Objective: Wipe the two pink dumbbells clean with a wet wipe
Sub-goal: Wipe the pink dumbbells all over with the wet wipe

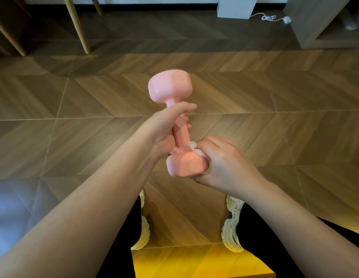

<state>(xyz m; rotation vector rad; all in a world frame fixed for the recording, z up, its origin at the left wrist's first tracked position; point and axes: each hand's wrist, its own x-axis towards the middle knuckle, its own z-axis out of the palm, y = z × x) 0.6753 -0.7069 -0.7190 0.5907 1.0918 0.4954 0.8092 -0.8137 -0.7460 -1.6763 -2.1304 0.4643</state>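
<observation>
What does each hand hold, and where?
The left hand grips the pink plastic dumbbell by its handle; the right hand holds a crumpled white wet wipe against its lower head.

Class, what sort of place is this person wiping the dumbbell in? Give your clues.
Probably a room in a home: a chevron wood-pattern floor, slanted wooden furniture legs, and a white cable lying on the floor near a pale cabinet.

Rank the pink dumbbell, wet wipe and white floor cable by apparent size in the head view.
1. Pink dumbbell.
2. White cable, though it lies farther off.
3. Wet wipe, mostly hidden under the right hand.
</observation>
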